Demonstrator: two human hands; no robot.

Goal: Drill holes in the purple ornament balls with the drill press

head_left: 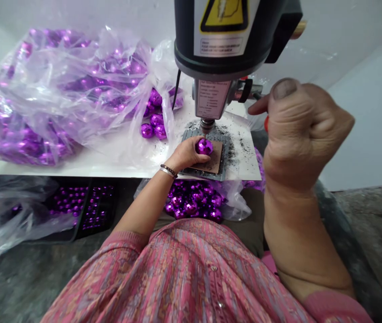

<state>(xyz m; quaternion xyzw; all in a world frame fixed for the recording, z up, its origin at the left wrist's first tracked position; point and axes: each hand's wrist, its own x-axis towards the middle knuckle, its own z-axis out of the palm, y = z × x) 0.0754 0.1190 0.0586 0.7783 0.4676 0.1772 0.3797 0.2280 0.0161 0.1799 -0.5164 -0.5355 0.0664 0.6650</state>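
Note:
Under the drill press [224,63], my left hand [187,154] pinches a shiny purple faceted ball [205,146] between thumb and fingers. The ball sits on a small brown board [214,162], on the grey base of the press. A thin drill bit [205,136] in the chuck [207,125] comes down to the ball's top; whether it is inside the ball I cannot tell. To the right, large and close, my right hand [300,134] is closed around the press's feed handle, with a bit of red knob [266,123] showing beside it. Most of the handle is hidden by the fingers.
A big clear plastic bag [76,89] of purple balls covers the table's left side, with several loose balls [154,128] at its mouth. Dark shavings litter the white table [164,154]. Below the edge are another bag of balls [194,199] and a black crate [92,211].

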